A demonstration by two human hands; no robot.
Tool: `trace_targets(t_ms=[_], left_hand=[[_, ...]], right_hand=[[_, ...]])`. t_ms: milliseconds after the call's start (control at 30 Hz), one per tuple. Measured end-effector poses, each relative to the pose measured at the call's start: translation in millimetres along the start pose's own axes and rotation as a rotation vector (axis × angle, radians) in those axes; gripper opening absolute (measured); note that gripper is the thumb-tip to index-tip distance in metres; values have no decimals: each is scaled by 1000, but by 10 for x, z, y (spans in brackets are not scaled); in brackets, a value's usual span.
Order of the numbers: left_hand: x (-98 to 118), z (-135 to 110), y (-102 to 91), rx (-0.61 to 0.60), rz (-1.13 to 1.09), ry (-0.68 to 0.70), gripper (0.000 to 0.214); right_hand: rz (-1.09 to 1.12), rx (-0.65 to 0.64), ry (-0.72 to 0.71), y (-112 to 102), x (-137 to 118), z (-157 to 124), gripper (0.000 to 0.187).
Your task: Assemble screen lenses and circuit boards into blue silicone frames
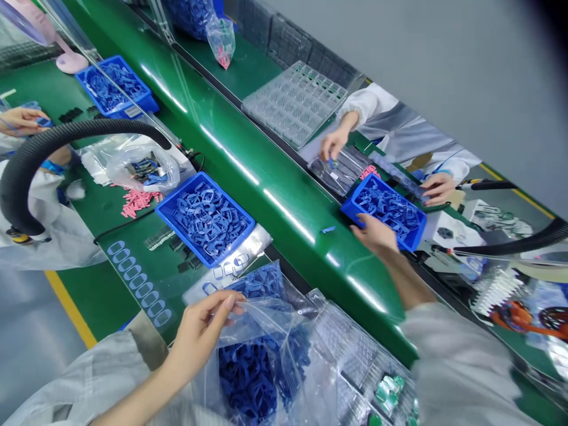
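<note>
Green belt (248, 160), running diagonally across the view. Clear bag (293, 355) of blue parts, on the near side, its upper edge pinched between thumb and fingers of the left hand (206, 325). Blue bin (350, 208), filled with blue parts, beyond the belt (a co-worker's hand (437, 188) is nearby). Right hand (376, 234), at the bin's near side; whether it grasps the wall cannot be told. Single blue piece (328, 229), lying on the belt near that hand.
</note>
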State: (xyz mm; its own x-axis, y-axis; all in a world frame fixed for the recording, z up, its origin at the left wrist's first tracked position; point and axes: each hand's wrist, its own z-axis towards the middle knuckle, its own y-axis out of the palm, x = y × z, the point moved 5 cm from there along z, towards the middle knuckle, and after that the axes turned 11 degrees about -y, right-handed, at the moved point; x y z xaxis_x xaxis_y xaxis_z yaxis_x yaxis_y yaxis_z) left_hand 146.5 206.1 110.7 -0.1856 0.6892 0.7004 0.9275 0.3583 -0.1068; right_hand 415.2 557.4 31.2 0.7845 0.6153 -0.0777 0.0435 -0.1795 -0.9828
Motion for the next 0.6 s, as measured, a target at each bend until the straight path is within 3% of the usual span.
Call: trace_targets(t_ms=[133, 233, 333, 467, 600], left_hand=[[-14, -1, -5, 17, 9, 1, 33], [-6, -12, -2, 18, 6, 2, 32], [-5, -24, -3, 22, 0, -7, 31], [-27, -39, 3, 15, -12, -11, 32], [-29, -68, 2, 22, -17, 2, 32]], right_hand=[[23, -154, -138, 633, -403, 171, 32], [37, -179, -140, 799, -535, 166, 25], [29, -98, -53, 617, -386, 117, 24], [-28, 103, 206, 97, 111, 134, 31], [-11, 141, 339, -201, 426, 211, 32]])
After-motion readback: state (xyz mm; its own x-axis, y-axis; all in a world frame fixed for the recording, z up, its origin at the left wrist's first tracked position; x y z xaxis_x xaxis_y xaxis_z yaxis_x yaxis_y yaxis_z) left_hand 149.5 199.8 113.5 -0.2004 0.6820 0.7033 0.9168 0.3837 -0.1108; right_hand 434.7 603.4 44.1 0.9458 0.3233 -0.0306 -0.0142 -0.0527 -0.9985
